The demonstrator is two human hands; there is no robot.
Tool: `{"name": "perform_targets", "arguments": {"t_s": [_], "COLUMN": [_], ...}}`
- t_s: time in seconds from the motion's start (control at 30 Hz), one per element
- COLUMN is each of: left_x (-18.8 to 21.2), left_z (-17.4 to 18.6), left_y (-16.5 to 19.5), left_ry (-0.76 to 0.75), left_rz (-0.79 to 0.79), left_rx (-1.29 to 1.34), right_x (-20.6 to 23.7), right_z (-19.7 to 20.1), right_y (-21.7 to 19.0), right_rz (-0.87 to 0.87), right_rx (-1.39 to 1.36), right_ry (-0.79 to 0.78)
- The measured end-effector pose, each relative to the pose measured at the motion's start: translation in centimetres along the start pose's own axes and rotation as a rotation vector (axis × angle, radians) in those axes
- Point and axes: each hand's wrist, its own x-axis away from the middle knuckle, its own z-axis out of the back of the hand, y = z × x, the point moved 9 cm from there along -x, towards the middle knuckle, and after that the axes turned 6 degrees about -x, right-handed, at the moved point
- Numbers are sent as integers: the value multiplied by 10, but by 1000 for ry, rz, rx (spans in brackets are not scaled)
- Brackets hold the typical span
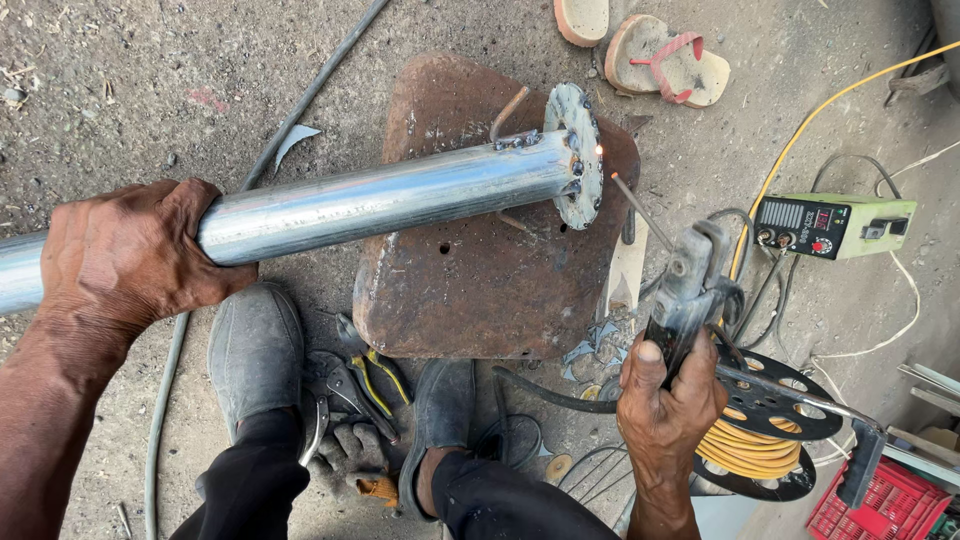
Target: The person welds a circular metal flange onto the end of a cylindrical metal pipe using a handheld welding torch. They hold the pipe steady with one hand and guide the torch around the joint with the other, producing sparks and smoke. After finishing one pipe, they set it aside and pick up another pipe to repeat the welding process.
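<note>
Dirt floor (pixel 120 90); left hand (pixel 130 255) fingers wrapping steel pipe (pixel 400 195).

Pipe (pixel 380 200) across rusty plate (pixel 470 290), welder box (pixel 835 225) right (cable reel (pixel 765 425) nearer).

Pipe (pixel 380 200): bright, smooth galvanised metal, glossy; at its 3 o'clock end a dull grey flange (pixel 578 155), spatter-rough; beneath, slab (pixel 470 280) of matt, rust-brown pitted metal; ground (pixel 150 90) of gritty concrete.

The dusty concrete floor (pixel 120 90) carries a rusty steel plate (pixel 470 280), sandals (pixel 665 62), a green welding machine (pixel 835 225), pliers (pixel 350 385), a cable reel (pixel 765 430) and a red crate (pixel 880 505)
</note>
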Motion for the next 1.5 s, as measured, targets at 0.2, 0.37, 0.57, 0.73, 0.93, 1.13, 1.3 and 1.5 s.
{"name": "perform_targets", "arguments": {"t_s": [0.2,0.37,0.57,0.73,0.93,1.13,1.3,1.5], "left_x": [-5,-10,-15,-12,-5,-4,-5,-7], "left_z": [-18,-18,-23,-20,-4,-8,-1,16], "left_y": [-4,-5,-7,-8,-8,-6,-4,-1], "left_ry": [-115,-170,-295,-243,-14,-58,-66,-8], "left_rz": [-8,-30,-12,6,-26,-26,-30,-35], "left_rx": [-10,39,89,37,67,35,29,-46], "right_x": [4,5,5,-3,-9,-14,-16,-18], "right_z": [-1,-3,0,-5,-7,-9,-9,-10], "right_y": [3,2,-3,-1,-6,-2,1,-3], "right_rz": [17,41,57,66,114,120,118,123], "right_rx": [-20,7,41,45,133,152,183,206], "right_ry": [25,11,26,38,46,36,38,33]}}
